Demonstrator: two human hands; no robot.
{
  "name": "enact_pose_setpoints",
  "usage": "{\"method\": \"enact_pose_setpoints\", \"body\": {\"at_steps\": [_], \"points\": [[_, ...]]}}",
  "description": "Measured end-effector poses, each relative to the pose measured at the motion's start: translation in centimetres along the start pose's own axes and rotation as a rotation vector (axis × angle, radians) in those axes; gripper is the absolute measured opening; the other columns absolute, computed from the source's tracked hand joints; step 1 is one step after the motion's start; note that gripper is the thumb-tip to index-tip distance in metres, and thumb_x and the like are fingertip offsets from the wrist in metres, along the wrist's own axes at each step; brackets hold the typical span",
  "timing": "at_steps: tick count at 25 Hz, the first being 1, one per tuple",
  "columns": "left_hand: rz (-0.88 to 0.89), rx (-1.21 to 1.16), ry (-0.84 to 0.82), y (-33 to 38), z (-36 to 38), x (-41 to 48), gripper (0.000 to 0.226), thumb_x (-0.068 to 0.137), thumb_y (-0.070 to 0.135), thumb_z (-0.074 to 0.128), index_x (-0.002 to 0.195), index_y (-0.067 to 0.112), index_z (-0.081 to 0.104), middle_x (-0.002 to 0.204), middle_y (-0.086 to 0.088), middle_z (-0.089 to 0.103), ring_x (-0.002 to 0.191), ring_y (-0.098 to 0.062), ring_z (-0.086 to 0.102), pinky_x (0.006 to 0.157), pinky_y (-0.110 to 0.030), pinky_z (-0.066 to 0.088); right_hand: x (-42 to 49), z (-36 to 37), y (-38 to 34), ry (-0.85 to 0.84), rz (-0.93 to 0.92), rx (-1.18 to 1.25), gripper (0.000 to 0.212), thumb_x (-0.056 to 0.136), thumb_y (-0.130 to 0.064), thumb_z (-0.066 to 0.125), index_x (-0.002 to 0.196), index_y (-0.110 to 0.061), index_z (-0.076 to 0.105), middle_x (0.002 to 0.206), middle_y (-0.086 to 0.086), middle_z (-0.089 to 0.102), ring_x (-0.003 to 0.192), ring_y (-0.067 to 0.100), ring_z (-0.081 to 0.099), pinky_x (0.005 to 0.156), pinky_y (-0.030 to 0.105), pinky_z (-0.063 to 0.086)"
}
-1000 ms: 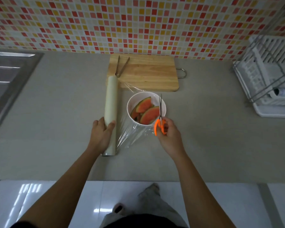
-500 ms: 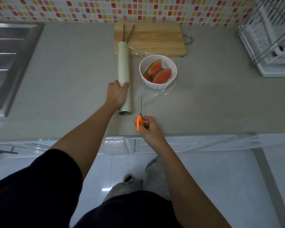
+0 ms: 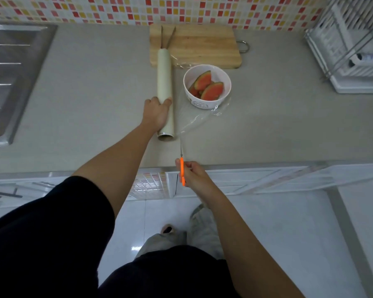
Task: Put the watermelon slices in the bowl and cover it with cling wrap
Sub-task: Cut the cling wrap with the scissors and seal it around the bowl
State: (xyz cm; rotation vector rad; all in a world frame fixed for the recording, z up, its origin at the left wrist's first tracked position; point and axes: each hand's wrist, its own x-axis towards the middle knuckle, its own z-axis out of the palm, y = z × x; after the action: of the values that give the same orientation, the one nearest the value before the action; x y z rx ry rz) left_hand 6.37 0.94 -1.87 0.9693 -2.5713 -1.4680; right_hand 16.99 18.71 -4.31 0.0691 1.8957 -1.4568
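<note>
A white bowl [image 3: 207,87] holding several watermelon slices [image 3: 212,91] stands on the grey counter, in front of the cutting board. A sheet of clear cling wrap [image 3: 195,120] lies under and before the bowl, running from the cream cling wrap roll [image 3: 164,82] to its left. My left hand [image 3: 157,114] presses on the near end of the roll. My right hand [image 3: 191,174] holds orange-handled scissors [image 3: 182,166] at the counter's front edge, blades pointing toward the wrap's near edge beside the roll.
A wooden cutting board [image 3: 195,47] with metal tongs [image 3: 167,37] lies at the back by the tiled wall. A steel sink [image 3: 11,78] is at the left, a white dish rack [image 3: 353,50] at the right. My feet show on the tiled floor below.
My right hand drew the scissors back from over the bowl to the counter's front edge. The view pulled back and tilted down. My left hand stayed on the roll.
</note>
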Motion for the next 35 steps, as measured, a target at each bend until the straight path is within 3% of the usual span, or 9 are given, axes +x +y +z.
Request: {"method": "enact_pose_setpoints", "body": {"at_steps": [3, 9, 15, 19, 26, 30, 35], "points": [[-0.002, -0.017, -0.007, 0.0, 0.0, 0.1, 0.056, 0.092, 0.043, 0.045, 0.125, -0.003, 0.049, 0.128, -0.021, 0.047, 0.115, -0.036, 0.048, 0.097, -0.037, 0.037, 1.0, 0.1, -1.0, -0.004, 0.002, 0.002, 0.046, 0.071, -0.07, 0.054, 0.092, -0.029, 0.053, 0.078, -0.01, 0.06, 0.068, 0.0, 0.061, 0.071, 0.02, 0.045], [-0.019, -0.043, -0.007, -0.2, -0.1, 0.6, 0.056, 0.092, 0.042, 0.045, 0.125, -0.002, 0.049, 0.127, -0.02, 0.047, 0.114, -0.036, 0.049, 0.1, -0.042, 0.039, 3.2, 0.3, -2.4, -0.007, -0.041, 0.053, 0.058, 0.06, -0.074, 0.055, 0.093, -0.027, 0.055, 0.074, -0.009, 0.058, 0.055, -0.006, 0.056, 0.071, 0.022, 0.045], [-0.031, -0.062, -0.006, -0.3, -0.1, 0.8, 0.055, 0.092, 0.043, 0.045, 0.126, 0.0, 0.049, 0.126, -0.019, 0.046, 0.115, -0.035, 0.047, 0.1, -0.04, 0.037, 3.7, 0.2, -2.1, -0.073, -0.079, 0.046, 0.026, 0.087, -0.041, 0.056, 0.101, -0.02, 0.053, 0.075, -0.008, 0.055, 0.064, 0.001, 0.053, 0.072, 0.022, 0.042], [-0.029, -0.094, -0.005, -0.5, -0.1, 0.7, 0.051, 0.092, 0.042, 0.046, 0.123, 0.001, 0.051, 0.123, -0.019, 0.048, 0.113, -0.034, 0.049, 0.097, -0.037, 0.037, 3.7, 0.0, -1.6, -0.085, -0.108, 0.08, 0.009, 0.088, -0.022, 0.056, 0.096, -0.018, 0.053, 0.072, -0.009, 0.052, 0.062, 0.002, 0.048, 0.069, 0.021, 0.039], [-0.039, -0.085, -0.024, -0.6, -0.2, 1.1, 0.052, 0.092, 0.044, 0.045, 0.124, 0.003, 0.05, 0.123, -0.017, 0.047, 0.112, -0.033, 0.048, 0.093, -0.036, 0.036, 4.0, -0.1, -2.0, -0.094, -0.045, 0.071, 0.04, 0.079, -0.056, 0.059, 0.098, -0.021, 0.055, 0.072, -0.01, 0.055, 0.061, -0.001, 0.054, 0.073, 0.022, 0.046], [-0.041, -0.103, -0.011, -0.6, -0.3, 0.9, 0.05, 0.092, 0.042, 0.046, 0.121, 0.002, 0.052, 0.121, -0.018, 0.048, 0.112, -0.034, 0.048, 0.096, -0.037, 0.037, 4.7, 0.4, -3.1, -0.1, -0.106, 0.027, 0.041, 0.076, -0.061, 0.057, 0.065, -0.023, 0.047, 0.057, -0.01, 0.044, 0.054, 0.004, 0.044, 0.066, 0.023, 0.04], [-0.057, -0.114, -0.006, -0.5, -0.4, 0.9, 0.051, 0.092, 0.042, 0.046, 0.123, 0.002, 0.053, 0.123, -0.018, 0.05, 0.114, -0.035, 0.049, 0.101, -0.044, 0.038, 5.3, 0.6, -3.9, -0.09, -0.106, 0.047, 0.046, 0.075, -0.063, 0.055, 0.052, -0.025, 0.043, 0.051, -0.011, 0.04, 0.055, 0.01, 0.039, 0.069, 0.028, 0.038]]}}
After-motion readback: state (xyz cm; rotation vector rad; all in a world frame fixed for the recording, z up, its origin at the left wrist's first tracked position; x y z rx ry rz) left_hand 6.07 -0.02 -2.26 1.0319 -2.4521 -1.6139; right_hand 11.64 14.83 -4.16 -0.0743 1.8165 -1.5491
